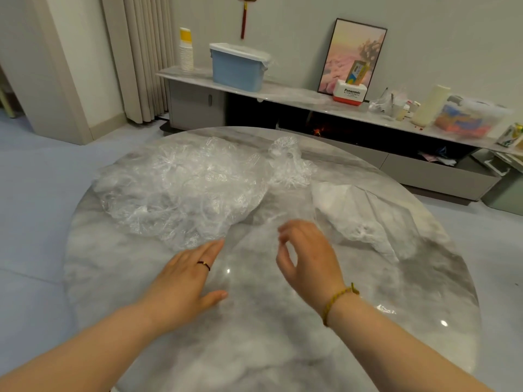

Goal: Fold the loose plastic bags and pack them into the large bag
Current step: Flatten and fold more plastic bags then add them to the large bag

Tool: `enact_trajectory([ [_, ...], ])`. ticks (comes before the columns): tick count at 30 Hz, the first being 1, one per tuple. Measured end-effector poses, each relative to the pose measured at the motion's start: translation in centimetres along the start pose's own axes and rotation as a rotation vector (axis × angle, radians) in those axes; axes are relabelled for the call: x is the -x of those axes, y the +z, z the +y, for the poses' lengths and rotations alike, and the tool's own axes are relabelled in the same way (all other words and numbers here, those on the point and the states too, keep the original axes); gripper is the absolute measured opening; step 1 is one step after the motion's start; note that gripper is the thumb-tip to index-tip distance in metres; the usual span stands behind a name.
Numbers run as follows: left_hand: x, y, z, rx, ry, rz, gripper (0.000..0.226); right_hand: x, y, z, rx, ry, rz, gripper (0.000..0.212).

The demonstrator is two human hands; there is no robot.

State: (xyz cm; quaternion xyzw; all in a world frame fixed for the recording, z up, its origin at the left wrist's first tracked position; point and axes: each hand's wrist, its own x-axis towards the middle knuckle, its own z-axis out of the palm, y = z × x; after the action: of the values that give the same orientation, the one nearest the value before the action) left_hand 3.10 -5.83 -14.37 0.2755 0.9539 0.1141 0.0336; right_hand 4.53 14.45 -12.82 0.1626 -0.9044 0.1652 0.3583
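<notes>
A big heap of crumpled clear plastic bags point(181, 188) covers the left-centre of the round marble table point(424, 292). A smaller crumpled clear bag point(288, 162) stands behind it. To the right lies a larger whitish bag point(359, 213), flattened and wrinkled. A faint clear film point(260, 224) seems to lie flat between the heap and my hands. My left hand point(186, 275) rests palm down on the table, fingertips at the heap's near edge. My right hand point(305, 258) hovers just left of the whitish bag, fingers curled and apart, with nothing clearly in it.
A long low cabinet point(311, 103) runs along the far wall behind the table. It carries a blue lidded bin point(237, 69), stacked paper cups point(186, 52), a framed picture point(353, 58), a small box and clutter at the right. Curtains hang at the back left.
</notes>
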Motion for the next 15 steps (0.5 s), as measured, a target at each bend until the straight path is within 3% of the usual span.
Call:
enact_trajectory([
  [2, 0.8, -0.2, 0.7, -0.025, 0.024, 0.138, 0.098, 2.6, -1.0, -1.5, -0.024, -0.063, -0.073, 0.013],
  [6, 1.9, 1.4, 1.9, -0.039, 0.261, 0.234, 0.078, 6.7, -2.2, -3.6, -0.094, -0.133, -0.274, 0.007],
  [8, 2.7, 2.4, 2.3, -0.041, 0.344, 0.109, 0.072, 8.1, -2.7, -4.1, -0.137, -0.156, -0.336, 0.009],
  [11, 3.8, 2.6, 2.8, -0.073, 0.305, -0.038, 0.037, 9.8, -3.3, -4.3, -0.161, -0.183, -0.413, 0.014],
  [12, 4.4, 2.4, 3.0, -0.025, 0.265, -0.098, 0.035, 10.4, -3.6, -4.2, -0.14, -0.201, -0.444, 0.019],
  [14, 4.7, 3.5, 2.3, 0.021, 0.239, -0.147, 0.046, 11.4, -3.9, -3.5, -0.056, -0.234, -0.509, 0.037],
  [15, 5.1, 3.7, 2.2, 0.065, 0.233, -0.169, 0.065, 11.8, -4.0, -3.1, -0.012, -0.237, -0.534, 0.045],
])
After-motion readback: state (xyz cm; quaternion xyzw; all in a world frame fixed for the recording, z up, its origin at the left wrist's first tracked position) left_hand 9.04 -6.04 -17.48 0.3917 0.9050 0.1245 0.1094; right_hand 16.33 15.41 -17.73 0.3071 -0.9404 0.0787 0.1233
